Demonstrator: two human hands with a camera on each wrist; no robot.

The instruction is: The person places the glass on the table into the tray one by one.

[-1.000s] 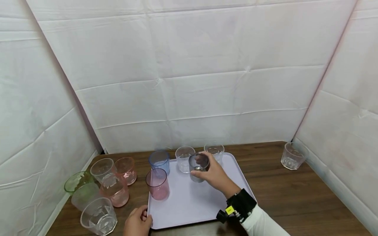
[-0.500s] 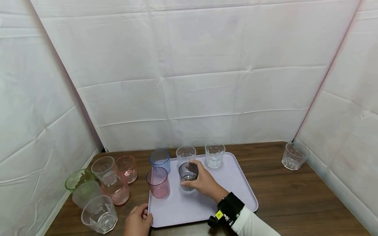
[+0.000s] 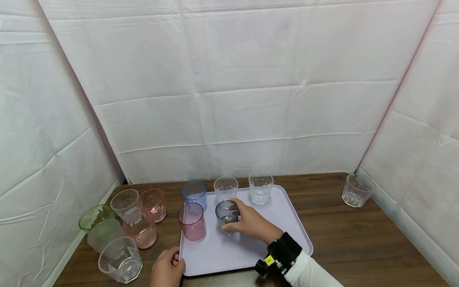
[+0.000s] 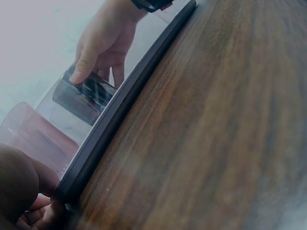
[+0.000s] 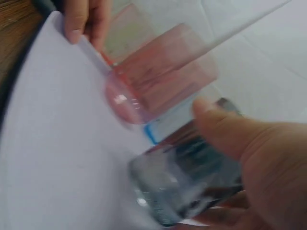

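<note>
My right hand [image 3: 252, 223] holds a smoky grey glass [image 3: 226, 225] upright on the lilac tray [image 3: 247, 253], thumb on its near side and fingers behind. In the right wrist view the grey glass [image 5: 168, 177] sits low over the tray's surface. My left hand [image 3: 167, 268] pinches the tray's near left corner, and the left wrist view shows thumb and fingers [image 4: 45, 179] at the dark rim. A pink glass [image 3: 193, 230] stands left of the grey one. Behind them on the tray are a blue glass [image 3: 195, 195], a clear glass [image 3: 226, 189] and a clear faceted glass [image 3: 261, 189].
Left of the tray on the wooden table [image 3: 344, 243] cluster a green glass [image 3: 94, 218], a large clear glass [image 3: 122, 261], two pinkish glasses, one of them the red-pink glass [image 3: 154, 203], and other clear ones. A clear glass [image 3: 356, 191] stands far right. White cloth walls [image 3: 229, 99] surround the table.
My right hand has brought the grey glass left and toward me, from in front of the back-row glasses to a spot right of the pink glass. My left hand has stayed at the tray corner.
</note>
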